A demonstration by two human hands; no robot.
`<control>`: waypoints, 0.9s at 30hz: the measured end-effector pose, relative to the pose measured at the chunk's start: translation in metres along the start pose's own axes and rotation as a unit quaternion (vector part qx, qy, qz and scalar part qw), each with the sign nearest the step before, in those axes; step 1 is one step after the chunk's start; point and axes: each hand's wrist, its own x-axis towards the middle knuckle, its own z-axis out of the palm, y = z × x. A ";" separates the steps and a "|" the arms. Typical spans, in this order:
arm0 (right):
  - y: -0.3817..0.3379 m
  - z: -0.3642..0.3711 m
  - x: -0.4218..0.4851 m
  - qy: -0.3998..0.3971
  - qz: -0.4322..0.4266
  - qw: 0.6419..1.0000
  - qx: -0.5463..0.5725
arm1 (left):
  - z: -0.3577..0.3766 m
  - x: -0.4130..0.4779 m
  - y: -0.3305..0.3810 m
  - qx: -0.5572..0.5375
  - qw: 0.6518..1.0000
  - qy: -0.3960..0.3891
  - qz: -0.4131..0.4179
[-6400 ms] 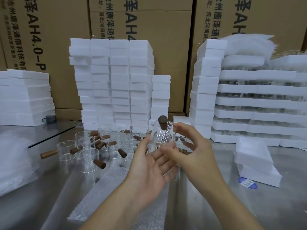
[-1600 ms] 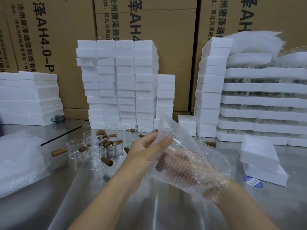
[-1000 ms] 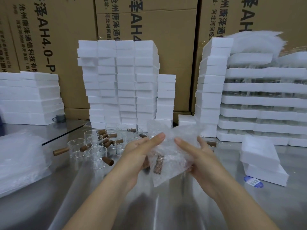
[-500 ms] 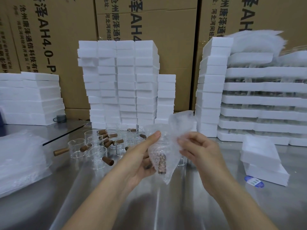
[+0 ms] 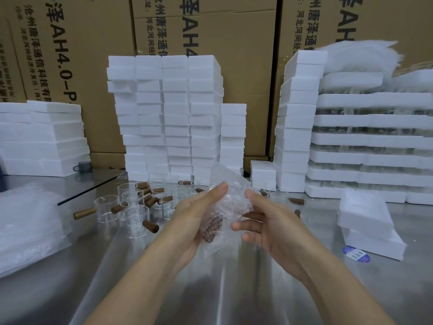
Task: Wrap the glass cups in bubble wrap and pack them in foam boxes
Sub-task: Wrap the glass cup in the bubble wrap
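Observation:
A glass cup with a brown wooden handle sits inside a clear bubble wrap bundle (image 5: 225, 207) that I hold above the steel table. My left hand (image 5: 194, 219) grips the bundle from the left, thumb on top, and the handle shows through the wrap beside the palm. My right hand (image 5: 262, 219) holds the bundle's right side with curled fingers. Several bare glass cups with wooden handles (image 5: 136, 216) stand on the table behind my left hand. Small white foam boxes (image 5: 365, 221) are stacked at the right.
A tall wall of foam boxes (image 5: 173, 118) stands at the back centre, with more foam stacks at the left (image 5: 44, 137) and right (image 5: 365, 141). A pile of bubble wrap sheets (image 5: 25, 224) lies at the left. Cardboard cartons (image 5: 206, 43) close off the back.
The loose upper flap of bubble wrap has been folded down over the cup. My right hand has shifted lower onto the bundle's right side, and the left hand still grips it.

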 end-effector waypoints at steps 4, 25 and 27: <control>0.003 0.002 0.001 0.093 -0.080 0.991 -0.056 | 0.014 -0.003 -0.005 -0.060 0.996 0.060 0.027; 0.014 -0.010 0.006 -0.007 -0.054 0.992 -0.111 | 0.005 -0.007 0.002 0.236 0.970 -0.064 -0.016; 0.016 -0.009 0.004 0.015 -0.093 0.981 -0.169 | 0.002 -0.009 0.004 0.254 0.963 -0.081 -0.043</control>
